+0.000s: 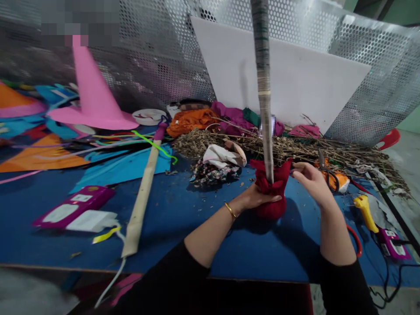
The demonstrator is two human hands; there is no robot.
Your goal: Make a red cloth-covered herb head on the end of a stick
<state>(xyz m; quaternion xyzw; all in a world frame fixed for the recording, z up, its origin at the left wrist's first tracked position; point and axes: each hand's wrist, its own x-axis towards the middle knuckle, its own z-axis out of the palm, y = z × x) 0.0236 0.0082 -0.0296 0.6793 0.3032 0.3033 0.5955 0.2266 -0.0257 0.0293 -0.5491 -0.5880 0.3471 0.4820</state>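
Observation:
A dark red cloth bundle stands on the blue table, its gathered top flaring open. A long striped stick rises upright out of it. My left hand, with a gold bangle on the wrist, is wrapped round the neck of the bundle. At the right edge of the flared cloth is my right hand, thumb and forefinger brought together. What lies between those fingertips is too small to make out. Just behind the bundle runs a heap of dried twigs and leaves.
Scissors and a yellow glue gun lie to the right, near a purple power strip with cables. On the left are a pink cone hat, a pale wooden stick and another power strip. A white board leans behind.

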